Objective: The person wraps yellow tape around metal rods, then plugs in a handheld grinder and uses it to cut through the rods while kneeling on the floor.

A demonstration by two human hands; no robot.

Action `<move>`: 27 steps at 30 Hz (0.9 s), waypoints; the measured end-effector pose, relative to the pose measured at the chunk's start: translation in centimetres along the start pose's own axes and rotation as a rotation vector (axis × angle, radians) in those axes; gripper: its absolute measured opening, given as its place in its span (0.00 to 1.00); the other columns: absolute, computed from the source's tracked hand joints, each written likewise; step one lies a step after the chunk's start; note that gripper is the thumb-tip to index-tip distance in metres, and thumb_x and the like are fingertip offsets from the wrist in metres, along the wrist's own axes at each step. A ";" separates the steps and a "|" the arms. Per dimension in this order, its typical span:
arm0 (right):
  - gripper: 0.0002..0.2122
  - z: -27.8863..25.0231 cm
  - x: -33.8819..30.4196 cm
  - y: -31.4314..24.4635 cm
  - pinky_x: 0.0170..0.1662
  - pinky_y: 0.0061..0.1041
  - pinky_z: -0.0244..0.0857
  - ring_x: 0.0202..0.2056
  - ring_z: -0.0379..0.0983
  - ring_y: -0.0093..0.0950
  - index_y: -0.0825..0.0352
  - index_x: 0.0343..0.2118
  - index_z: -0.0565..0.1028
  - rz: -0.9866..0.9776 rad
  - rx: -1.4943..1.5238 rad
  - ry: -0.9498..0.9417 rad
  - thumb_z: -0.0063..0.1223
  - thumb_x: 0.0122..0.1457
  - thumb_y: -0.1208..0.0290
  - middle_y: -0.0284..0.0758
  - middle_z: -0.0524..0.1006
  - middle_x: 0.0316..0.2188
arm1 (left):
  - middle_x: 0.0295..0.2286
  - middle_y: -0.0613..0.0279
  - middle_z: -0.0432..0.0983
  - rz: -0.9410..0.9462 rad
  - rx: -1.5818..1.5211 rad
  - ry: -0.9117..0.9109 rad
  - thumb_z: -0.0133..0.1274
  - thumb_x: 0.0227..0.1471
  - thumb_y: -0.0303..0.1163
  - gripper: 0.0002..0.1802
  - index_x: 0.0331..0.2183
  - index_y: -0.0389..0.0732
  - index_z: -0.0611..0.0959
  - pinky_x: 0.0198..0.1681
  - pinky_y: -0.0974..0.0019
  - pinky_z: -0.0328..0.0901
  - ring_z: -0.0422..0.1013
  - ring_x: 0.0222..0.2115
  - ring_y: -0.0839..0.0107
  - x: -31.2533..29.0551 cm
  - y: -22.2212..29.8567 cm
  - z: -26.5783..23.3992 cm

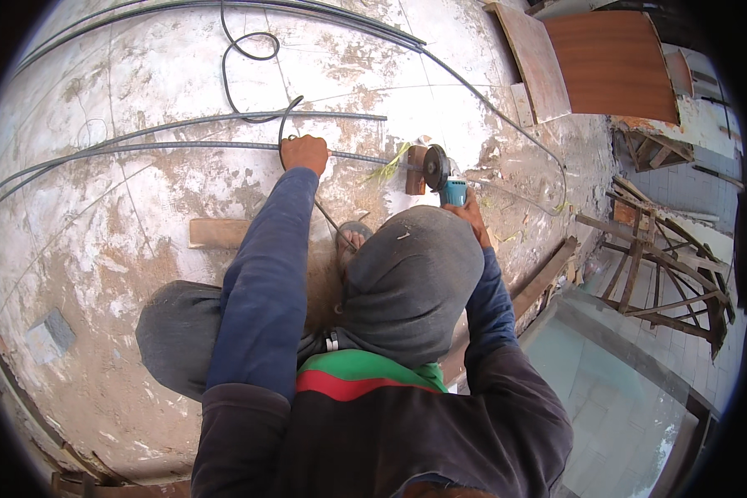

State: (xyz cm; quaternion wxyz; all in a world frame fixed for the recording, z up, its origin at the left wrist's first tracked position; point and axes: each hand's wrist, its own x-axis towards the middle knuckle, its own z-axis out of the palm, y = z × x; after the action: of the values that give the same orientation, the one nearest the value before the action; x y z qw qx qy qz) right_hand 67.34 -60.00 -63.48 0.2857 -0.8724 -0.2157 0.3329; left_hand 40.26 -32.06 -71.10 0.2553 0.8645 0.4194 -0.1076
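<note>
Stained concrete floor (141, 216) filled most of the view, pale and patchy, with loose steel bars (183, 124) and a black cable (241, 50) curving over it. At about 11 o'clock from the person's knee, the left hand (305, 154) had its fingers wrapped tightly around a ribbed steel bar (166, 148) that lay across the floor. At 1 o'clock, the right hand (471, 212) held a teal angle grinder (445, 178), its fingers closed on the body; the disc met the same bar beside a small wooden block (415, 170). A wooden plank (217, 233) lay near the left sleeve. At 3 o'clock the floor ended at an edge, with wooden scaffolding (664, 266) below. Brown boards (589, 62) leaned at 1 o'clock.
</note>
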 end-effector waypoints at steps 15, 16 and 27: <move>0.38 -0.2 -2.3 -1.2 0.49 0.29 0.66 0.45 0.71 0.34 0.72 0.53 0.62 0.065 -0.005 0.006 0.67 0.36 0.73 0.41 0.73 0.43 | 0.27 0.55 0.80 0.120 0.020 0.032 0.48 0.56 0.49 0.19 0.30 0.44 0.83 0.40 0.49 0.62 0.76 0.35 0.56 0.2 -0.7 0.6; 0.37 -0.1 -2.7 -2.1 0.49 0.29 0.65 0.44 0.71 0.34 0.72 0.53 0.62 0.099 -0.050 -0.002 0.67 0.36 0.72 0.41 0.73 0.44 | 0.28 0.54 0.80 0.122 0.014 0.009 0.48 0.57 0.49 0.20 0.30 0.44 0.83 0.40 0.48 0.63 0.76 0.35 0.55 0.2 -1.0 0.4; 0.39 0.3 -2.9 -0.2 0.48 0.29 0.66 0.43 0.72 0.34 0.71 0.55 0.60 0.086 0.000 -0.053 0.66 0.37 0.70 0.42 0.74 0.42 | 0.30 0.54 0.80 0.170 0.014 -0.154 0.46 0.56 0.53 0.22 0.32 0.46 0.84 0.39 0.51 0.66 0.75 0.36 0.54 0.9 -2.5 -1.1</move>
State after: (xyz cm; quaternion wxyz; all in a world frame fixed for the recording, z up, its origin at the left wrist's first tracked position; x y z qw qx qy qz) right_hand 65.15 -61.40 -62.25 0.2652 -0.8718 -0.1852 0.3678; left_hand 38.83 -29.55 -71.49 0.2891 0.8879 0.3227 -0.1545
